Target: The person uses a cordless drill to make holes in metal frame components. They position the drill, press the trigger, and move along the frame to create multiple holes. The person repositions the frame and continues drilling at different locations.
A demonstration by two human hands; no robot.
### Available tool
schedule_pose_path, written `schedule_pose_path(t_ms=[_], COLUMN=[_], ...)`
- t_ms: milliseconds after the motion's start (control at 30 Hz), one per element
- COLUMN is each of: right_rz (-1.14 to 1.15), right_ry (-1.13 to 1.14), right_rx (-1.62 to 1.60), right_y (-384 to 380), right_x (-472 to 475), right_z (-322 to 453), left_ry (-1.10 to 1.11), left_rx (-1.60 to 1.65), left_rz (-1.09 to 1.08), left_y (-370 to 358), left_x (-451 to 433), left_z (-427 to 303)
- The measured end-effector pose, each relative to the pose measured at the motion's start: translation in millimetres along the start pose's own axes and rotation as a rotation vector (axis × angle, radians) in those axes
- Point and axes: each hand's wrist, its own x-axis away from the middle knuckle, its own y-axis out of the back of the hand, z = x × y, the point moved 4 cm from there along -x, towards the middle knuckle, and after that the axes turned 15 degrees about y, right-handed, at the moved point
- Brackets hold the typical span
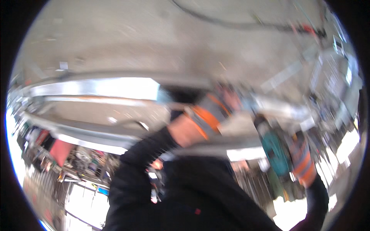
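Note:
The whole view is smeared by motion. My left hand (212,114), in a grey and orange work glove, is over a long, pale metal beam (101,89). Its fingers are blurred, so whether they grip the beam or only rest by it does not show. At the right, my right hand (303,160), gloved alike, is closed around the teal body of a power tool (275,153) that looks like an angle grinder. The tool's head points up toward the beam's right part (283,107). A second, nearer rail (89,143) runs roughly along the first, below my left forearm.
Beyond the beams lies a concrete floor (130,43). A dark cable or hose (219,23) curves across it toward a red item (308,29) at the far right. Cluttered small goods (86,160) and a red panel (60,151) stand at the lower left.

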Motion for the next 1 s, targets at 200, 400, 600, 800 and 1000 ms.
schedule_pose_path(t_ms=[200, 400, 600, 800, 1000], right_rz=[-0.047, 0.086, -0.291, 0.040, -0.236], right_ry=[0.061, 0.028, 0.084, 0.084, -0.216], right_rx=[0.177, 0.196, -0.445, -0.144, -1.585], right_y=[33, 35, 18, 28, 33], right_x=[-15, 11, -8, 8, -21], right_z=[12, 15, -4, 10, 28], left_ry=[0.015, 0.060, 0.047, 0.072, 0.154], left_rx=[-0.085, 0.088, 0.030, 0.106, 0.094], left_rz=[0.088, 0.007, -0.004, 0.002, -0.147], left_y=[-44, -58, -36, -46, -31], left_x=[-1, -4, -8, -9, -12], left_z=[-20, -12, -10, -11, -5])
